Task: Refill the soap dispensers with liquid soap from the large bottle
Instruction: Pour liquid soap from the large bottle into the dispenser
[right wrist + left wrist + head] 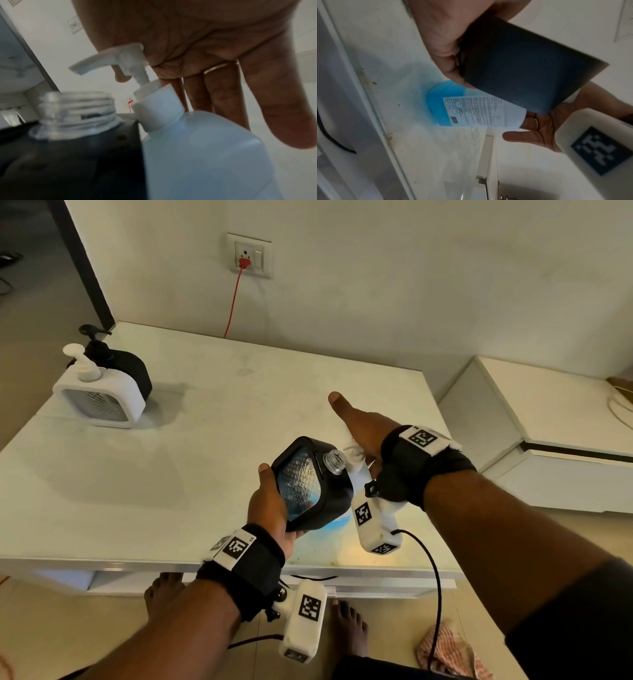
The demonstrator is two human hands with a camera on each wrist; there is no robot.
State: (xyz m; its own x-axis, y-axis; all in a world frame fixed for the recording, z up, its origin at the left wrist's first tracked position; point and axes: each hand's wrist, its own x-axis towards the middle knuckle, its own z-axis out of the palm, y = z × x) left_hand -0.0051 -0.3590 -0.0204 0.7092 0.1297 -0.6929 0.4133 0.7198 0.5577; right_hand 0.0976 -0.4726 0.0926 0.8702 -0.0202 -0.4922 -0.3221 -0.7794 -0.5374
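While L hand (270, 508) grips black dispenser (310, 484) near table edge (102, 559), R hand (363, 426), fingers straight, presses bottle pump (109, 58).

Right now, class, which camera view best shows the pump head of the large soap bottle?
The right wrist view: the pump head shows whole under the open right hand. The head view shows only a sliver behind the right hand. The left wrist view shows just the bottle's labelled body.

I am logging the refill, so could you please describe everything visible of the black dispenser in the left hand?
The black dispenser is a squarish dark body with a textured clear window showing bluish liquid. Its clear threaded neck is open, with no pump. The left hand grips it tilted above the table, beside the large bottle.
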